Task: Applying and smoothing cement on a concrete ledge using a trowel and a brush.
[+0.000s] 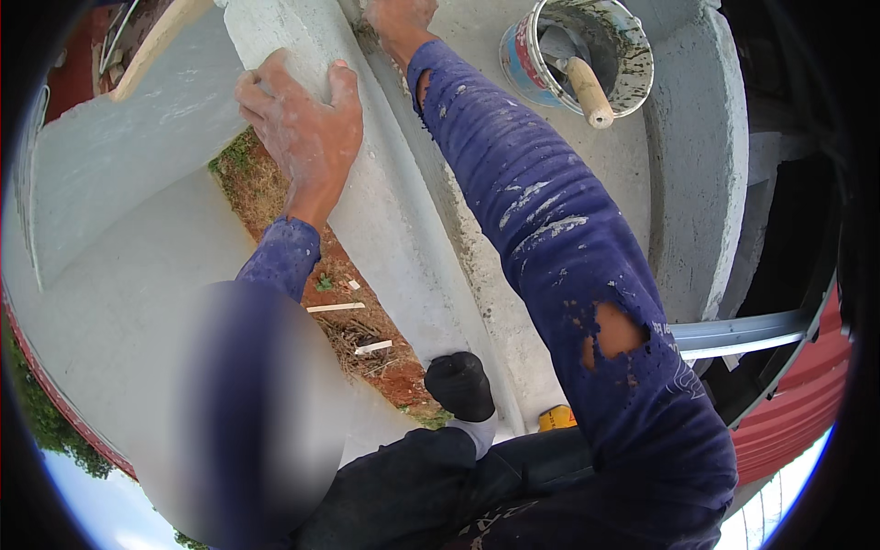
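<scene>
My left hand (pixel 307 133) lies on the pale concrete ledge (pixel 390 197), its fingers apart and bent over the top, holding nothing. Greyish dust coats its skin. At the upper edge of the picture my right hand (pixel 401 23) reaches to the inner side of that ledge. Its fingers are cut off, so whether they grip anything is hidden. To the right of it stands a bucket (pixel 635 69) with cement-smeared walls. A trowel with a wooden handle (pixel 589 92) rests inside, the handle leaning over the near rim.
Beyond the ledge, red soil (pixel 348 275) with scraps of wood shows far below. A curved concrete wall (pixel 701 165) rises at right, with a metal bar (pixel 742 335) near its lower end. My black-covered foot (pixel 461 383) is on the ledge; something yellow (pixel 556 419) sits close by.
</scene>
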The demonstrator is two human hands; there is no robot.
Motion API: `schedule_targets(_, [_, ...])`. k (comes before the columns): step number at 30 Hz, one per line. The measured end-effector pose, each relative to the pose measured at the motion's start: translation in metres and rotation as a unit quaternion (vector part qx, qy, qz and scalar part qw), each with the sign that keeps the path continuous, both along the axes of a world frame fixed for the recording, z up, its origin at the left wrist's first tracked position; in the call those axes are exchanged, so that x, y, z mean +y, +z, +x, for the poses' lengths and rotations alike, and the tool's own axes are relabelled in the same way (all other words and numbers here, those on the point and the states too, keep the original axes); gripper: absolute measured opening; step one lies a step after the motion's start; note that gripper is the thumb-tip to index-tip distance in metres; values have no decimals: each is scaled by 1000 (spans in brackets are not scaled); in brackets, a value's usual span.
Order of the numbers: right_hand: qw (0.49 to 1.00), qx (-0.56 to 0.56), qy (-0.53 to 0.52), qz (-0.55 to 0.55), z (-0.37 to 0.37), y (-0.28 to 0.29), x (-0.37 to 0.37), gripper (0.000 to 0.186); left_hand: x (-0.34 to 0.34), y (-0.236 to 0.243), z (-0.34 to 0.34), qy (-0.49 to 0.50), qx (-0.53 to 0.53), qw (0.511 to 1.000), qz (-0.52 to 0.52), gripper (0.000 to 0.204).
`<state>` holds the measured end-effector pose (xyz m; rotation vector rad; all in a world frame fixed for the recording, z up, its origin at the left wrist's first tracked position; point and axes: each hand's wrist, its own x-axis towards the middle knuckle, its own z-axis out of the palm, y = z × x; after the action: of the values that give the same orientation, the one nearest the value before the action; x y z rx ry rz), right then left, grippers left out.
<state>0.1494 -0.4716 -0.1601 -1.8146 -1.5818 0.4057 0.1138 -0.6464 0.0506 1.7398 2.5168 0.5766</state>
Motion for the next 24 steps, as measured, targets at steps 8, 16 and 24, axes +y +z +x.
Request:
schedule_targets(8, [974,164,53,-148,65,81,-19,30,0,2,-1,1,-15,1000,2,67])
schedule_targets(16, [930,61,318,-171,107,129,-149,27,-1,4,0,11,-38,999,5,67])
schedule_targets(24, [947,162,228,-160,139,151,-99,20,-2,5,2,7,-31,999,-3,65])
